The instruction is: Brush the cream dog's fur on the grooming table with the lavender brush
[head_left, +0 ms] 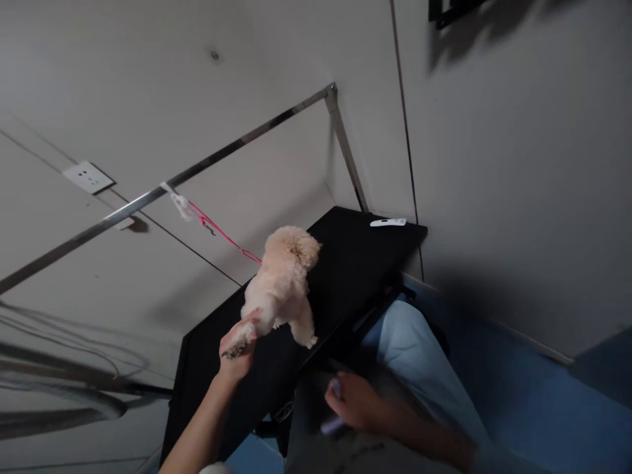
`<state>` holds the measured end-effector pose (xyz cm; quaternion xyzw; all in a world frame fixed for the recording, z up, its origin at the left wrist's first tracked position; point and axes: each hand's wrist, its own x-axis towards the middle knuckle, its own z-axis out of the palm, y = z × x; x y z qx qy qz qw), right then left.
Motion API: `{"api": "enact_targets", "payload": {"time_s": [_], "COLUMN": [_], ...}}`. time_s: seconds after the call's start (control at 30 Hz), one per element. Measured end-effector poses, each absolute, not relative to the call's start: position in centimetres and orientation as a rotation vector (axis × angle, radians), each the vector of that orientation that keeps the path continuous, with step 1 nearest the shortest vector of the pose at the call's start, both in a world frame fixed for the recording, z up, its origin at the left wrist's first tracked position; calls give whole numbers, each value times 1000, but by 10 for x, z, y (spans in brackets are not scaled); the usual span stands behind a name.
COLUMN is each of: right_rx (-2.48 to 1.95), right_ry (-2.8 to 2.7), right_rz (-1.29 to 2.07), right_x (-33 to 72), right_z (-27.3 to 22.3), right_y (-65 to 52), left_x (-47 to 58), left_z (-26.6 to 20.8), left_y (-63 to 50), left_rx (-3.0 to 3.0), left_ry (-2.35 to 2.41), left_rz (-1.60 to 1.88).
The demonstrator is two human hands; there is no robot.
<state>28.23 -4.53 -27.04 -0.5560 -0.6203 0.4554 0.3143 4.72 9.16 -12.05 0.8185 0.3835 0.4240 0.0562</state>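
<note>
A small cream, curly-coated dog (279, 286) stands on the black table (345, 253), its head turned to the right and its rear towards me. My left hand (236, 359) is closed around one of its lower legs, apparently a hind one, lifted back so that the underside of the paw (240, 339) shows. A pink leash (222, 230) runs from the dog to the metal bar overhead. Low in front of my lap, away from the dog, my right hand (358, 401) is wrapped round a light-purple handheld tool (333, 424). Motion blur hides the tool's kind.
A metal frame bar (217, 158) spans above the table, tied with a white strip (178, 201). On the far right corner lies a slim white device (388, 222). The wall holds a socket (89, 176). Grey hoses or cables (64, 401) hang at lower left.
</note>
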Motion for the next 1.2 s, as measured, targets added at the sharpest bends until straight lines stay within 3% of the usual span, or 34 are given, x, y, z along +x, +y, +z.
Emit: {"api": "enact_targets", "payload": {"time_s": [0.07,0.13,0.23,0.33,0.53,0.67,0.9,1.13,1.2], "right_rx": [-1542,-1398,-798,-262,39,134,-128,-350,-569], "right_ry": [-1668,-1594,-1296,-1137,-1194,-1057,-947,-973,-973], "right_rz": [1218,1520,2172,2438,2386,2336,2346,2361,2212], "right_x": [295,306,315,308,268,251,233,230,226], "right_z": [-283,-287,-281,-265,-218,-212,-245,-235,-230], "right_y": [-61,-67,-55,-28,21,25,45,55,55], "left_x": [37,30,26,26,18,11,12,13,16], "left_z": [-117,-113,-106,-99,-93,-92,-85,-79,-77], "left_y": [89,90,97,105,115,119,124,130,131], "left_rx": [2416,2399,2395,2374,2361,2339,2318,2337,2344], "left_ry": [1283,1323,1332,1330,1345,1383,1325,1332,1323], "left_rz": [1310,1293,1290,1359,1379,1402,1412,1424,1396]}}
